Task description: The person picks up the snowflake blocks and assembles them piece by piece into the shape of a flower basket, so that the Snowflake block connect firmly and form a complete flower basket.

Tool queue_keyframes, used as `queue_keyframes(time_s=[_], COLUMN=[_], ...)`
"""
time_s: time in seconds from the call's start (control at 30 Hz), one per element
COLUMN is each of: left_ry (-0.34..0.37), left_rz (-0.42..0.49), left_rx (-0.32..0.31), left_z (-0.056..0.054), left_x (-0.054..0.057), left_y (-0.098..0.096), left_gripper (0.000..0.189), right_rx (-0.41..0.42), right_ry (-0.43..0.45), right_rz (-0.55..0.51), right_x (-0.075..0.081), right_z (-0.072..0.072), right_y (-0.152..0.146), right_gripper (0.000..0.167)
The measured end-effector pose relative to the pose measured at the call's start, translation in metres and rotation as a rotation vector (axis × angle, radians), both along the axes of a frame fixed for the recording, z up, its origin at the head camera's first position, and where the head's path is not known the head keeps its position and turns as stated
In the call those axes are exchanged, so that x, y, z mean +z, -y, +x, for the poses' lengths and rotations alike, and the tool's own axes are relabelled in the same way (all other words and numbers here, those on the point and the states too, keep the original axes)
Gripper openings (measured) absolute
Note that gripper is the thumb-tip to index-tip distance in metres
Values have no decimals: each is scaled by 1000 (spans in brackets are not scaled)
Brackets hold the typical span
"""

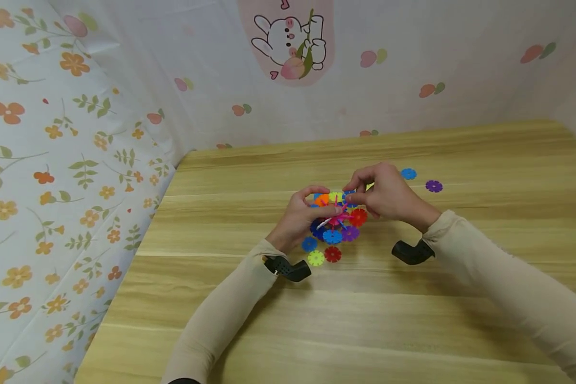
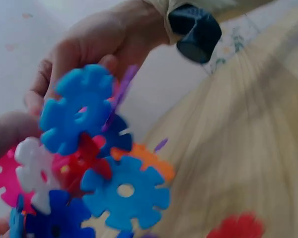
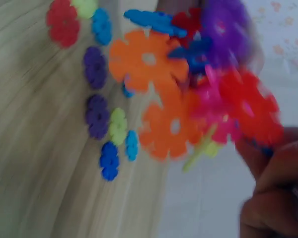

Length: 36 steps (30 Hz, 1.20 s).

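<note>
- Your left hand [image 1: 295, 216] grips the cluster of interlocking flower discs [image 1: 335, 220], thumb laid across its near side and fingers curled behind.
- Your right hand [image 1: 389, 194] pinches a blue flower disc [image 1: 350, 200] at the cluster's right edge, between thumb and curled forefinger.
- The cluster is between your two hands, raised above the wood-grain table [image 1: 413, 330], its discs slotted together at many angles.
- In it you have an orange disc [image 3: 149, 59], a white disc [image 2: 36, 171], a light blue disc [image 2: 139, 201] and a red disc [image 3: 251, 106], along with pink and purple ones.
- On the table, just beside your left wrist, lie a small blue disc [image 1: 309, 244], a yellow-green disc [image 1: 316, 258] and a dark red disc [image 1: 333, 254], near one another.
- Beyond your right hand, a loose blue disc [image 1: 408, 174] lies near a purple disc [image 1: 434, 186].
- Each of your sleeves carries a black wrist mount [image 1: 413, 252].
- Behind the table hangs a cloth with a rabbit print [image 1: 288, 40].
</note>
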State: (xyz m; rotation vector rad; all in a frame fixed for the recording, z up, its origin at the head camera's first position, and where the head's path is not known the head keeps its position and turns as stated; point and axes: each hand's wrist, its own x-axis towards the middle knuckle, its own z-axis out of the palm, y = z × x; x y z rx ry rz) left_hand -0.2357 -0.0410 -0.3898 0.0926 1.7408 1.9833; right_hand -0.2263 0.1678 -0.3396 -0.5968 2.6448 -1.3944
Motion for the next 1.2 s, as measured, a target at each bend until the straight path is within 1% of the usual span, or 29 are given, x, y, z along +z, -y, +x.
queue_keyframes(time_s=[0.07,0.17,0.2,0.23,0.27,0.3,0.33,0.4,0.43,0.5,0.57,0.63,0.7,0.77,0.83,0.9,1.07,1.2], left_ry=[0,-9,-13,-17,-23,-25,-25,-19,-17,-18,-20,-21,-10,-1,2,-1,6,8], left_rz=[-9,-1,3,5,9,12,12,10,7,-8,-14,-15,-8,-3,-3,0,13,21], left_rx=[-13,-15,-5,12,31,51,67,92,94,86,77,73,69,62,45,35,31,17], left_z=[-2,-10,-13,-16,-19,-22,-24,-28,-29,-31,-32,-32,-32,-31,-30,-29,-28,-28], left_x=[1,4,5,6,7,9,10,11,12,13,13,13,12,12,12,12,12,10], left_y=[5,16,21,26,30,35,39,44,45,46,45,43,42,41,40,39,38,37], left_gripper=[46,46,45,44,44,44,43,43,44,45,46,46,44,42,41,41,44,46], right_rx=[-4,-38,-49,-38,-8,46,119,280,354,451,497,513,518,523,519,518,512,503], right_ry=[64,177,201,214,215,181,126,-18,-95,-231,-307,-364,-389,-392,-370,-327,-154,-46], right_rz=[-18,-106,-111,-103,-72,-6,78,247,306,387,444,497,540,568,561,531,431,359], right_x=[-2,-7,-10,-14,-17,-22,-26,-33,-35,-38,-38,-39,-42,-44,-47,-47,-48,-43], right_z=[-2,-5,-4,-4,-2,0,3,11,14,20,24,25,26,26,25,23,17,15], right_y=[-1,-4,-4,-4,-3,-1,1,8,13,21,28,34,37,39,40,41,38,25], right_gripper=[14,31,34,35,32,27,22,12,10,11,14,13,10,9,10,13,23,18])
